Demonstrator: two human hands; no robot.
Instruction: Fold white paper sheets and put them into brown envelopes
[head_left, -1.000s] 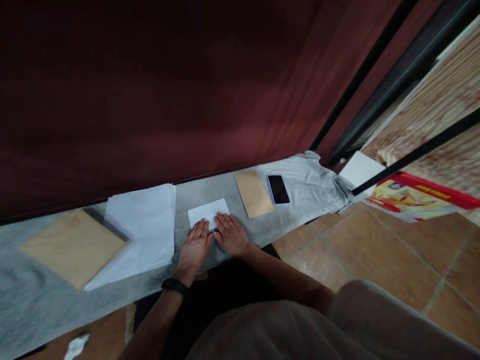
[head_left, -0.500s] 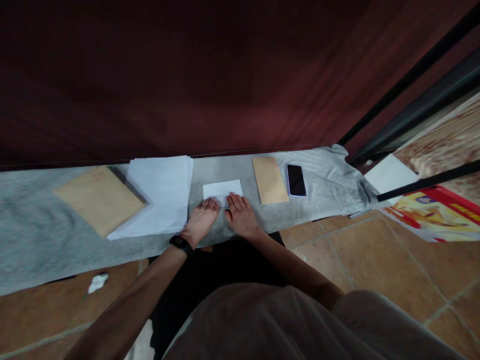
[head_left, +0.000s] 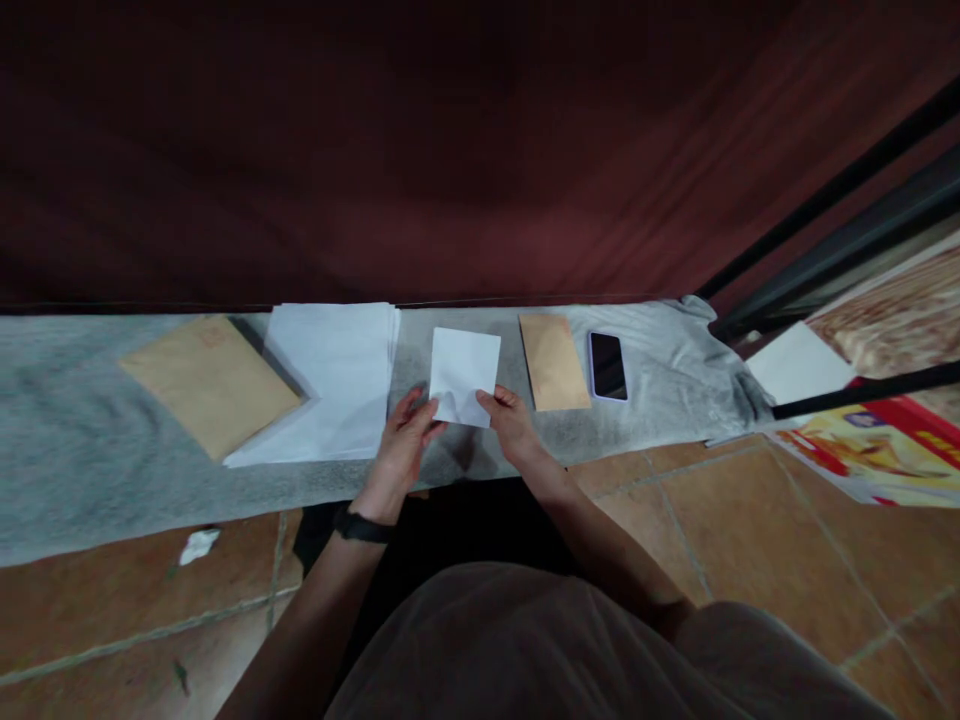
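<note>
A folded sheet of white paper (head_left: pixel 466 365) is held up between my two hands, above the grey cloth. My left hand (head_left: pixel 407 438) grips its lower left corner, thumb on top. At the lower right edge, my right hand (head_left: pixel 511 422) pinches it with the thumb over the front and the fingers behind. To the left lies a stack of white paper sheets (head_left: pixel 337 370), partly covered by brown envelopes (head_left: pixel 210 385). A single brown envelope (head_left: pixel 555 362) lies just right of my right hand.
A phone (head_left: pixel 607 366) lies right of the single envelope on the grey cloth (head_left: pixel 660 350). Dark red fabric (head_left: pixel 450 200) rises behind. At the right are black bars (head_left: pixel 862 391) and a red and yellow box (head_left: pixel 885 445). A crumpled white scrap (head_left: pixel 199 546) is on the tiled floor.
Both hands, earlier pressed flat on the folded paper on the cloth, now grip it at its lower corners. The paper has been lifted and turned so its long side points away from me.
</note>
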